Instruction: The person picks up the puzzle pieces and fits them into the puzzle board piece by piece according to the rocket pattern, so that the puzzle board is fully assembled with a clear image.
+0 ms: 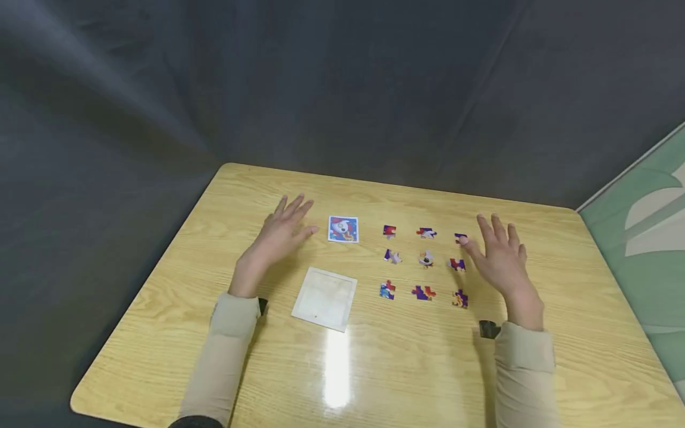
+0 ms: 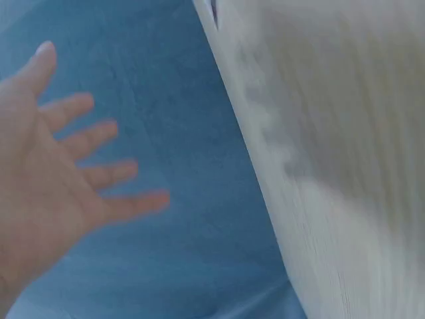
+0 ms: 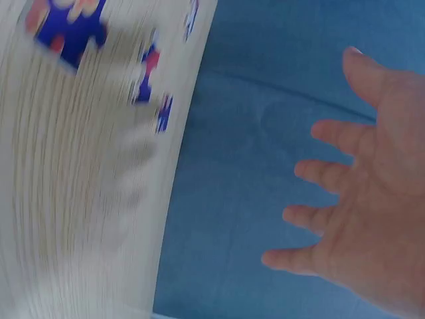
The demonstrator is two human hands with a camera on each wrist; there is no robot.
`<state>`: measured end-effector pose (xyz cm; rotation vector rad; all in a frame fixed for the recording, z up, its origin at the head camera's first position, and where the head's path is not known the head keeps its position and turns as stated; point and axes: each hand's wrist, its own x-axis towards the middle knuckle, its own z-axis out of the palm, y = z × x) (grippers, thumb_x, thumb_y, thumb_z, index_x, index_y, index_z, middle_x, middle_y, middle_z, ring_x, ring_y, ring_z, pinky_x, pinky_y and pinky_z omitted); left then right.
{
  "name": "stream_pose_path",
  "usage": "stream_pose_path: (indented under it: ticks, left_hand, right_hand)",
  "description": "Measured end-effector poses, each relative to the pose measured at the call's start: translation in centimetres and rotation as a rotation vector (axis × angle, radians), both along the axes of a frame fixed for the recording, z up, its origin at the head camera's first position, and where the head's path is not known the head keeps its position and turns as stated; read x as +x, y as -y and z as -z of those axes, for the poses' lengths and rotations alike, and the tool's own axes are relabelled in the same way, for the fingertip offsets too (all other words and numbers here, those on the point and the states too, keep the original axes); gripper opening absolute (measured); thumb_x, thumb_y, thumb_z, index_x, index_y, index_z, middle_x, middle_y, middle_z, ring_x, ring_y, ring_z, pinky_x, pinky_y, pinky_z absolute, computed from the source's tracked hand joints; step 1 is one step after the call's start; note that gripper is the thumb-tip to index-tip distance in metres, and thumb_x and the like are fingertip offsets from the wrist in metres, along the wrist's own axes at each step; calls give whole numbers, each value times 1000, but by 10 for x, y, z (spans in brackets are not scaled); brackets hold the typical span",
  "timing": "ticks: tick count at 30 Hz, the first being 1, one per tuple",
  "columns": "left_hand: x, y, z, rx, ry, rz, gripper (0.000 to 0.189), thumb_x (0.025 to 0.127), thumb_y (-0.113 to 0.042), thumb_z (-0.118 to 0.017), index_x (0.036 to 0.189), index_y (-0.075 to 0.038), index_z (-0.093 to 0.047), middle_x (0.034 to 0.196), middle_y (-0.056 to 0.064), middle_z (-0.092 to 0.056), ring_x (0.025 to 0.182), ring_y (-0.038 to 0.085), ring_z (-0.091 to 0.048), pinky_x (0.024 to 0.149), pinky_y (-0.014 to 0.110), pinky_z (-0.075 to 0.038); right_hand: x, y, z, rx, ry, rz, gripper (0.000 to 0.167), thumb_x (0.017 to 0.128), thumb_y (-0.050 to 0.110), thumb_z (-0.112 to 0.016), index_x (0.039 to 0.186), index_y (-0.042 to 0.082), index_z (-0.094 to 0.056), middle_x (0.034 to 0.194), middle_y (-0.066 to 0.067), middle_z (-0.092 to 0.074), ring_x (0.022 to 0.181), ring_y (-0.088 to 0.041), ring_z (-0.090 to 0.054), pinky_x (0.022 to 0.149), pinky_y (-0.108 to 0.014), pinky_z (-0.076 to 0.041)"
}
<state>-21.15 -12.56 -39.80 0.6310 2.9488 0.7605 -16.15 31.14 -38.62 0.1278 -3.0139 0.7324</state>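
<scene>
In the head view my left hand [image 1: 280,233], fingers spread, hovers left of a small square picture card [image 1: 343,229] showing a white figure on blue and red. Below that card lies a pale square puzzle tray [image 1: 324,299], turned slightly, its inside bare. Several jigsaw pieces in purple, red, white and orange lie apart in three rows, among them a middle piece [image 1: 426,259] and a lower right piece [image 1: 459,298]. My right hand [image 1: 500,255] is spread just right of them, its thumb overlapping the upper right piece [image 1: 460,238]. Both wrist views show straight fingers holding nothing.
The light wood-grain table [image 1: 176,333] has rounded corners. A dark cloth [image 1: 342,89] hangs behind its far edge and along the left. At the right stands a green panel [image 1: 658,238] with pale leaf shapes. A bright light reflection [image 1: 336,368] lies on the tabletop.
</scene>
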Motion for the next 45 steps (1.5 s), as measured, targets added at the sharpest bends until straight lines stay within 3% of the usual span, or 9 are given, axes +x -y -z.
stream_pose_path:
  ticks: [3, 7, 10, 13, 17, 24, 29, 35, 45]
  left_hand:
    - [19, 2, 2, 16, 58, 111, 64, 99, -43, -51, 151, -12, -31, 158, 13, -24, 145, 38, -13, 113, 60, -17]
    - [46, 8, 16, -8, 110, 227, 69, 94, -41, -60, 149, -8, -35, 154, 14, -32, 142, 39, -24, 113, 53, -23]
    - [59, 13, 27, -18, 104, 277, 76, 88, -41, -67, 149, -7, -35, 154, 15, -32, 141, 40, -25, 112, 53, -25]
    - [66, 19, 35, -13, 101, 282, 81, 83, -40, -71, 149, -8, -36, 154, 15, -31, 142, 41, -22, 111, 56, -25]
    - [70, 24, 42, -32, 139, 281, 85, 82, -43, -72, 150, -9, -34, 157, 14, -26, 143, 43, -15, 108, 66, -21]
    - [72, 22, 51, -75, 160, 292, 87, 82, -47, -71, 151, -11, -33, 158, 7, -24, 144, 42, -10, 103, 74, -15]
    - [75, 19, 54, -89, 132, 266, 84, 83, -47, -70, 149, -9, -36, 157, 7, -26, 144, 43, -11, 102, 76, -13]
    - [77, 15, 55, -93, 121, 240, 82, 86, -47, -67, 150, -8, -34, 159, 7, -23, 144, 44, -8, 102, 76, -10]
    - [74, 31, 51, -106, 169, 319, 91, 81, -49, -71, 152, -10, -29, 160, 3, -19, 145, 42, -2, 105, 73, -9]
  right_hand:
    - [-2, 7, 1, -60, -57, -52, 71, 101, 43, -44, 154, 6, -15, 158, -25, -5, 141, -52, 6, 102, -76, -1]
    - [-9, 27, 8, -204, -106, -131, 61, 100, 32, -52, 149, 2, -31, 154, -25, -23, 139, -50, -17, 104, -70, -19]
    - [-16, 46, 17, -252, -81, -174, 55, 99, 29, -56, 146, 5, -40, 150, -22, -35, 135, -46, -31, 103, -65, -29]
    - [-27, 65, 26, -257, -38, -217, 51, 97, 27, -59, 142, 5, -47, 145, -20, -43, 133, -43, -38, 104, -62, -32]
    - [-44, 81, 35, -249, 38, -247, 48, 96, 20, -61, 139, 3, -49, 142, -21, -47, 132, -41, -39, 107, -58, -32]
    - [-68, 92, 51, -167, 157, -208, 54, 96, 22, -62, 141, -1, -44, 143, -25, -44, 130, -43, -41, 106, -57, -34]
    - [-77, 96, 60, -135, 119, -187, 57, 93, 22, -66, 139, -4, -45, 133, -26, -52, 123, -43, -47, 104, -57, -36]
    - [-84, 101, 60, -96, 52, -167, 51, 92, 20, -67, 134, -5, -52, 120, -23, -56, 106, -39, -50, 91, -53, -44]
    - [-91, 108, 59, -41, 51, -160, 46, 91, 25, -68, 127, -3, -59, 128, -22, -50, 111, -40, -44, 92, -54, -41]
